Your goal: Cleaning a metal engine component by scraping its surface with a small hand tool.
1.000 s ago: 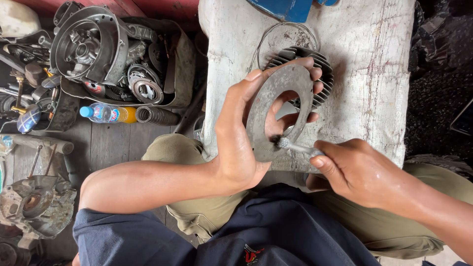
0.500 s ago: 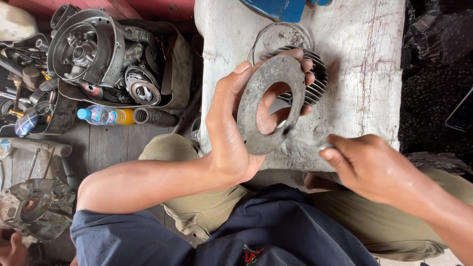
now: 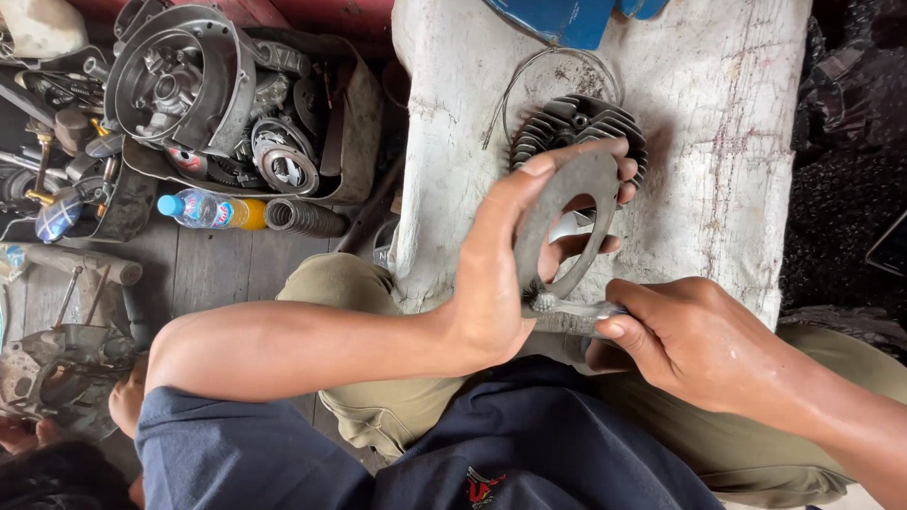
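The left hand [image 3: 496, 283] grips a grey ring-shaped gasket [image 3: 567, 222], the right hand [image 3: 685, 340] a small brush [image 3: 567, 305]; a clear bottle [image 3: 210, 210] with an orange label lies left.

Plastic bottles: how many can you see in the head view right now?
1. The plastic bottle lies on its side on the wooden floor, left of the white block, just below the tray of engine parts. Others could be hidden in the clutter.
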